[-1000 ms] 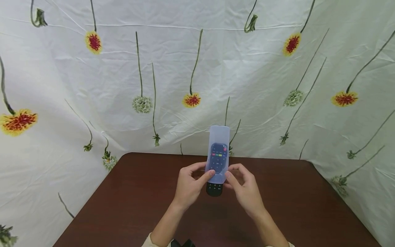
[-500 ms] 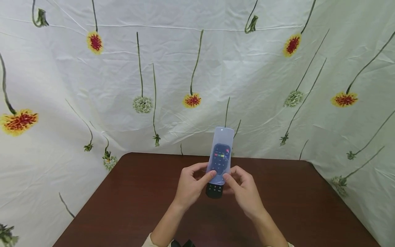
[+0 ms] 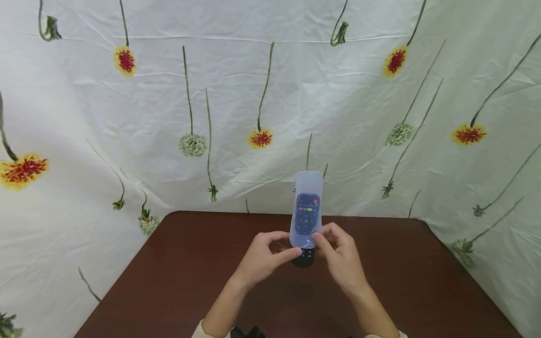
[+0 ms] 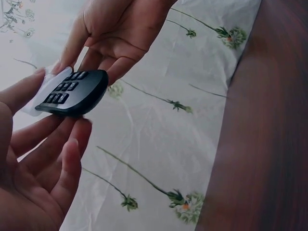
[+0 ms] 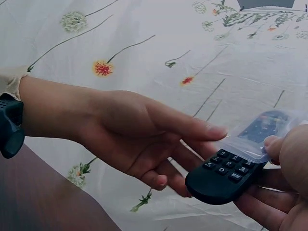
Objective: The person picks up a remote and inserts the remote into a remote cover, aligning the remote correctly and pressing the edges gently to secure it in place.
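Observation:
A black remote control point(image 3: 304, 261) sits mostly inside a translucent sleeve point(image 3: 308, 181), held up over the table. Its number-key end sticks out of the sleeve's near opening. My left hand point(image 3: 263, 257) has its thumb at the sleeve's edge, by the bare keys, and its fingers under the remote. With the thumb on the sleeve's lower right corner, my right hand point(image 3: 341, 256) pinches sleeve and remote from the other side. In the right wrist view, the sleeve's mouth point(image 5: 248, 149) crosses the remote just above the number keys. The right fingers reach beneath the remote.
The dark brown table point(image 3: 190, 277) spreads below the hands. Behind and around it hangs a white cloth point(image 3: 160, 103) printed with flowers. A black device point(image 5: 10, 125) is strapped at the left wrist, beside a cream cuff.
The remote in its sleeve has shifted slightly right and turned upright after a brief tilt. My left thumb has slid off the sleeve's face down to its lower edge; the right thumb is slightly higher.

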Motion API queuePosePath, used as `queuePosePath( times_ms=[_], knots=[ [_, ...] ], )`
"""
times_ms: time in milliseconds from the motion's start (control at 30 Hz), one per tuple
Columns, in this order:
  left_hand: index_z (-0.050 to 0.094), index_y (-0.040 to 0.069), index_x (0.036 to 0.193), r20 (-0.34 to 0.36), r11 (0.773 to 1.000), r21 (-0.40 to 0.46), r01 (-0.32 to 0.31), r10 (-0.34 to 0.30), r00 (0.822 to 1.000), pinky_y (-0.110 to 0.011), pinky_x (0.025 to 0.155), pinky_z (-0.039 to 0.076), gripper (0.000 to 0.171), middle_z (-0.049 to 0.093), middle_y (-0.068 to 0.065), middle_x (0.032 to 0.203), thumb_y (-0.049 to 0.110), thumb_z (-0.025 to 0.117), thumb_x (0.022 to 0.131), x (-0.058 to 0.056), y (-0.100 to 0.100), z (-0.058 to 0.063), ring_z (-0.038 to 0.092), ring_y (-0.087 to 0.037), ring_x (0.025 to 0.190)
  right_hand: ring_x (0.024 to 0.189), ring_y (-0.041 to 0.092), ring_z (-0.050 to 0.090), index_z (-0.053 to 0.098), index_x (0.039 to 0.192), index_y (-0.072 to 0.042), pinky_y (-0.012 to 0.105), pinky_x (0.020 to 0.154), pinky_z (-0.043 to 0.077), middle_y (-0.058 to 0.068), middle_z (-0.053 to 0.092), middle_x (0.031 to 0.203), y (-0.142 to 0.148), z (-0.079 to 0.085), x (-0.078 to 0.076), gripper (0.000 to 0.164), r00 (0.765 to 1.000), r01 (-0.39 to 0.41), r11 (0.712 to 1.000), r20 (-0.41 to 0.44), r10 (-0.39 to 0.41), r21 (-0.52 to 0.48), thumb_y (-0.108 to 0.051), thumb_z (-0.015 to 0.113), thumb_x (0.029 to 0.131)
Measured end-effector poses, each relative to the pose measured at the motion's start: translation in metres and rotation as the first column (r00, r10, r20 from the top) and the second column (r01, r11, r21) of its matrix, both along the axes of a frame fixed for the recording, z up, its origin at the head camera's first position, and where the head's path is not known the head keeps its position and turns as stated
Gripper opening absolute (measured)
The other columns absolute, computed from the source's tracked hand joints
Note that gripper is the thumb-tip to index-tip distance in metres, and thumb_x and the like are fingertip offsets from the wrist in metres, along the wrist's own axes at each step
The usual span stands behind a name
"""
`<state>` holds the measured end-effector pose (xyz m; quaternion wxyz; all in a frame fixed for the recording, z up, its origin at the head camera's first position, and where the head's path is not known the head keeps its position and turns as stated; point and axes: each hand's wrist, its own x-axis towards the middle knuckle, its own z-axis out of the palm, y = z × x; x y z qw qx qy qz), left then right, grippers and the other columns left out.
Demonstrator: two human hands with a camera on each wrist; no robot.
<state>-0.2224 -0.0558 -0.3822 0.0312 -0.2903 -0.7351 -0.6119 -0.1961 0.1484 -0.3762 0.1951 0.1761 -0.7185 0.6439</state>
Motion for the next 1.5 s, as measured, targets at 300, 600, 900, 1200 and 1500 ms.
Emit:
queuePosePath(
  times_ms=[300,600,900,1200,1500],
  knots=[
    [0.075,-0.001,0.106,0.092,0.995,-0.002,0.104,-0.103,0.990,-0.043,0.070,0.061,0.021,0.076,-0.006,0.087,0.010,0.082,0.089,-0.0010,0.0046,-0.0070,0.075,-0.034,0.079,0.083,0.025,0.073,0.064,0.098,0.004,0.039,0.074,0.061,0.019,0.070,0.093,0.0056,0.0042,0.0002,0.004,0.999,0.044,0.998,0.000,-0.044,-0.042,0.002,0.064,0.101],
    [0.069,-0.010,0.100,0.168,0.985,0.095,0.142,-0.156,0.973,-0.035,0.067,0.061,0.016,0.076,-0.016,0.087,0.001,0.076,0.092,0.0011,0.0082,-0.0063,0.072,-0.050,0.083,0.083,0.022,0.071,0.064,0.097,0.004,0.036,0.074,0.061,0.017,0.072,0.092,0.0030,0.0037,0.0008,0.005,0.998,0.054,0.998,0.011,-0.054,-0.044,0.002,0.063,0.101],
    [0.067,-0.010,0.097,0.172,0.983,0.116,0.145,-0.164,0.971,-0.033,0.065,0.061,0.015,0.076,-0.018,0.087,0.000,0.076,0.092,0.0012,0.0082,-0.0058,0.075,-0.039,0.079,0.079,0.022,0.070,0.064,0.095,0.005,0.035,0.072,0.060,0.016,0.072,0.089,0.0029,0.0033,0.0011,0.008,0.998,0.054,0.997,0.018,-0.053,-0.051,0.000,0.064,0.101],
    [0.066,-0.012,0.095,0.154,0.982,0.132,0.136,-0.156,0.976,-0.033,0.066,0.061,0.014,0.075,-0.020,0.086,-0.002,0.075,0.091,0.0010,0.0081,-0.0052,0.072,-0.050,0.080,0.082,0.023,0.072,0.063,0.095,0.008,0.033,0.077,0.060,0.019,0.073,0.095,0.0046,0.0018,0.0008,0.009,0.999,0.000,0.998,0.036,0.002,-0.064,0.001,0.063,0.102],
    [0.067,-0.012,0.096,0.146,0.983,0.128,0.132,-0.150,0.978,-0.041,0.068,0.062,0.014,0.075,-0.019,0.086,-0.001,0.075,0.091,0.0011,0.0061,-0.0038,0.073,-0.047,0.078,0.082,0.021,0.072,0.062,0.093,0.008,0.033,0.077,0.060,0.019,0.073,0.093,0.0054,0.0018,-0.0005,0.011,1.000,-0.016,0.999,0.016,0.017,-0.045,0.000,0.065,0.101]
  ],
)
